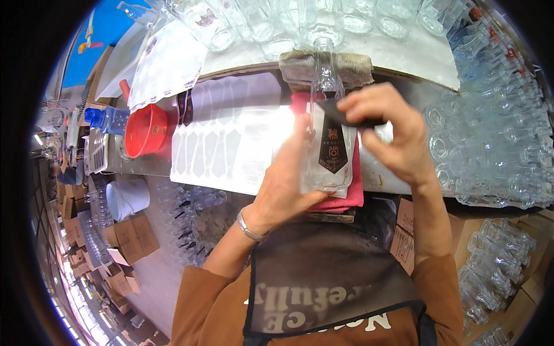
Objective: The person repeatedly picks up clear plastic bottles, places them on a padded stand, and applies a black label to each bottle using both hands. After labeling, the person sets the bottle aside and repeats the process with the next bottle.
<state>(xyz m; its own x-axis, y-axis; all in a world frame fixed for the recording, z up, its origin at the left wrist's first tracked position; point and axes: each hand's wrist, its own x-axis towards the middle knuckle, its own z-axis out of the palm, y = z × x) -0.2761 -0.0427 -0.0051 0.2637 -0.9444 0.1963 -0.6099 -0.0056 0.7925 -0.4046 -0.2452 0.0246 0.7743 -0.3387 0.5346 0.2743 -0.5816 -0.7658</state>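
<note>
A grey floor (158, 254) runs along the left, with open brown boxes (135, 237) and a white bucket (128, 199) standing on it; more boxes recede toward the rim, too small to make out. Behind, at upper left, is a flat blue area (112, 26), perhaps a wall, with what looks like a fan (85, 47) against it. The table (156, 166) is grey, with a white ledge (430, 66) along its far side. Bright white strips (62, 314) glow at lower left, windows or lamps.
</note>
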